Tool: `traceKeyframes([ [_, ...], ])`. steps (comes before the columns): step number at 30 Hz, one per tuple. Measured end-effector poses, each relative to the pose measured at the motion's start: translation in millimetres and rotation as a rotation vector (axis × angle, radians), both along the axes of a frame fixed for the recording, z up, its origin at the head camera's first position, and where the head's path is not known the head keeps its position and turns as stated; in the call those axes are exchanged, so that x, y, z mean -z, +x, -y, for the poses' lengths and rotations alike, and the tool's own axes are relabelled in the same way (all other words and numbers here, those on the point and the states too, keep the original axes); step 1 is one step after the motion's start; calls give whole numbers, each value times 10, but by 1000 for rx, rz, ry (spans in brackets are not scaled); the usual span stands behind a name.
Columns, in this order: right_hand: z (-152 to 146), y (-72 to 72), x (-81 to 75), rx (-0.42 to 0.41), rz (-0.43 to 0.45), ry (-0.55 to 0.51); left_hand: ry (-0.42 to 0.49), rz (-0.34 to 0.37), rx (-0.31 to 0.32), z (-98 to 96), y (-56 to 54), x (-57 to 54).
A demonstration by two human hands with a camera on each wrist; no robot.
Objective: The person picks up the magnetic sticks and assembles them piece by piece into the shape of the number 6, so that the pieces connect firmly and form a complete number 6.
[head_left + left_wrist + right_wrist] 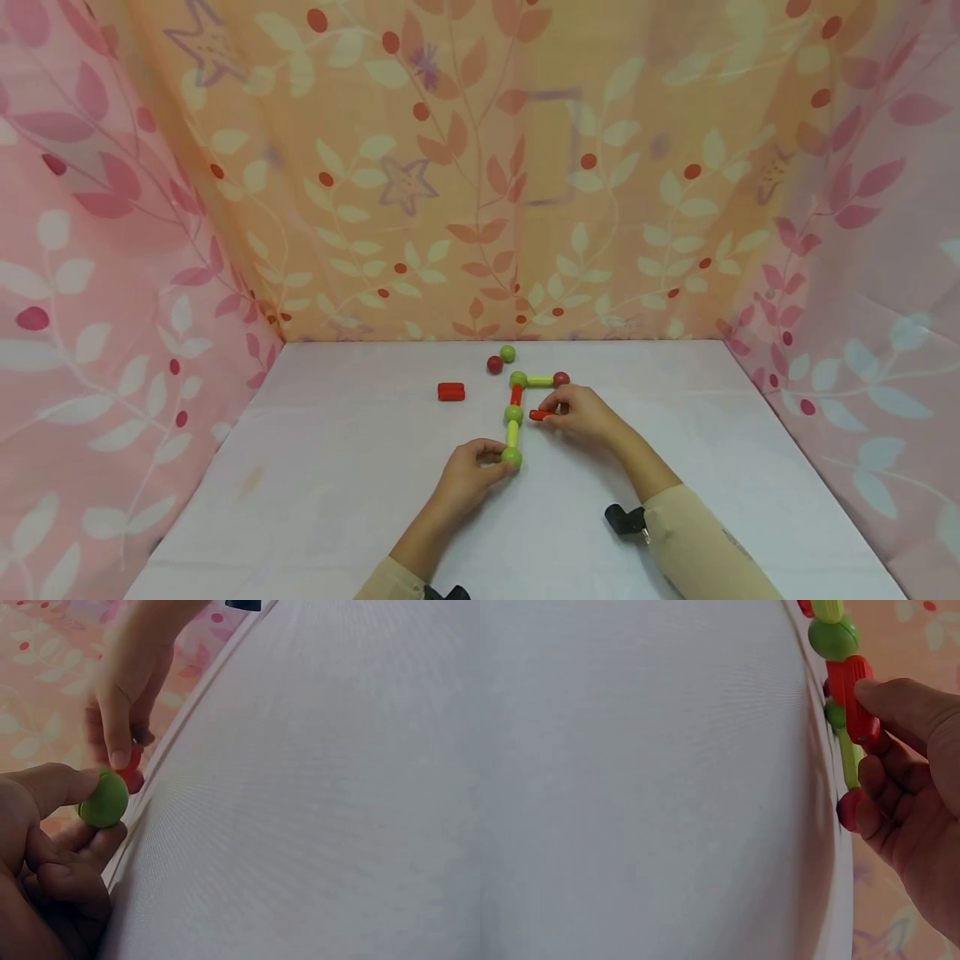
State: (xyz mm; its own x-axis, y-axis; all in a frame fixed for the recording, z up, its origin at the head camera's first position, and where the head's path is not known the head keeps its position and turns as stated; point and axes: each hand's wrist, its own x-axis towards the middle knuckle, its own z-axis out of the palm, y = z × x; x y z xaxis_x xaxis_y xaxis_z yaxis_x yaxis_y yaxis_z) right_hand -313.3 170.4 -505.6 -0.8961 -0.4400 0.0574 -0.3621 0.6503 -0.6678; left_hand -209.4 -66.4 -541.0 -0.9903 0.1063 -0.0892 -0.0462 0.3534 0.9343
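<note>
A chain of balls and rods lies on the white table, bending at its far end toward a red ball. Its near green ball is pinched between thumb and fingers of my left hand. From there a yellow-green rod leads to a middle green ball, then a red rod and a corner green ball. My right hand pinches a separate short red rod just right of the middle ball. In the left wrist view, the left thumb presses the green ball.
Two red rods lie side by side left of the chain. Beyond the corner sit a loose red ball and a loose green ball. Patterned cloth walls the table at the back and both sides.
</note>
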Motion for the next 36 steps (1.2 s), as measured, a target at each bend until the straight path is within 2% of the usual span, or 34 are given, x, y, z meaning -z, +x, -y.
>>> traceKeyframes([
  [5,51,-49,59,-47,2,-14,-13,-7,-8,-14,5,2],
  [13,95,-39,74,-47,15,-37,-21,9,-8,-6,-8,21],
  [19,93,-84,47,-82,13,16,-21,13,-10,-9,-6,15],
  [22,101,-142,-53,-105,10,81,-20,31,-13,-14,4,1],
  [25,148,-235,-231,-120,-1,131,-24,41,-15,-10,13,-5],
  [31,353,-481,-642,-155,-61,135,-28,24,0,-6,16,-21],
  [36,637,-659,-827,-182,-48,116,-23,17,1,2,29,-32],
])
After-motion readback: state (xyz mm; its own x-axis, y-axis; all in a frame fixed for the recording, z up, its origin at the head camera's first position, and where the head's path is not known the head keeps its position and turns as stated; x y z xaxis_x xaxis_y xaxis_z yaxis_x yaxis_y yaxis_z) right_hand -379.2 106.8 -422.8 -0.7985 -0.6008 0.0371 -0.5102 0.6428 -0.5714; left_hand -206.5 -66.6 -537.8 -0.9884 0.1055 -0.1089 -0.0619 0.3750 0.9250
